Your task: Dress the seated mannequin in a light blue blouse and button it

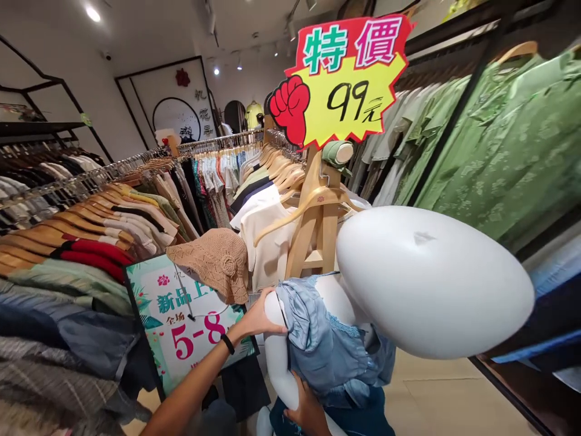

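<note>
Head view has the white mannequin (433,284) wearing a light-blue top (336,345) around its torso; the left hand (259,316) clasps the mannequin's upper arm beside the sleeve, while the right hand (309,407), apart from the left, grips the same arm lower down. Left of the mannequin are a tan hat (220,260) and a framed sign (181,333); beyond it, a wooden hanger (313,200) hangs below a red-and-yellow price sign (345,79).

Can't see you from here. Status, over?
Left hand at mannequin's shoulder; right hand lower on its arm. Mannequin wears blue top. Tan hat near left hand.
</note>
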Demonstrator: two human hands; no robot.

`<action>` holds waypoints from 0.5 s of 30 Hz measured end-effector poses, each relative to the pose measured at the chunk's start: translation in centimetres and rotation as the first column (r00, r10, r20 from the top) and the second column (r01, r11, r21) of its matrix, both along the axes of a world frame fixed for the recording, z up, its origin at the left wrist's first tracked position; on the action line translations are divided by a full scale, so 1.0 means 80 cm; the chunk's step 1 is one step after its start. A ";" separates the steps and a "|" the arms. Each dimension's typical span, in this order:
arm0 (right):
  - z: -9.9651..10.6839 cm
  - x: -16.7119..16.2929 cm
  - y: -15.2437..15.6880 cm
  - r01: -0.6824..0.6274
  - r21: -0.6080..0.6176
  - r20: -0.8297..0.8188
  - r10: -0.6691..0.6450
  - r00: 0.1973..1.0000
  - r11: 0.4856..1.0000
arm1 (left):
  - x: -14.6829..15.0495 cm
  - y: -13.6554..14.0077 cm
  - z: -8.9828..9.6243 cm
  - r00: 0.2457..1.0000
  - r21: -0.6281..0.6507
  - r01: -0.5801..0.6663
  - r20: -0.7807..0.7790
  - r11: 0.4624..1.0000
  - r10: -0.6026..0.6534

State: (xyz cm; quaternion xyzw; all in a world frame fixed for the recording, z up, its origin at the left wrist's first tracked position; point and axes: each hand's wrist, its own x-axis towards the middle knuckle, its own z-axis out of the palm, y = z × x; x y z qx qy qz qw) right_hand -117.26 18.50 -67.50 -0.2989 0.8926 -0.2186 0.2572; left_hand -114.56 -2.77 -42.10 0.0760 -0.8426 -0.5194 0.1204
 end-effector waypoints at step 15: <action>0.013 0.013 0.029 0.118 0.063 0.042 -0.121 0.992 0.991 | -0.040 -0.011 0.018 0.986 -0.096 0.113 0.134 0.989 -0.100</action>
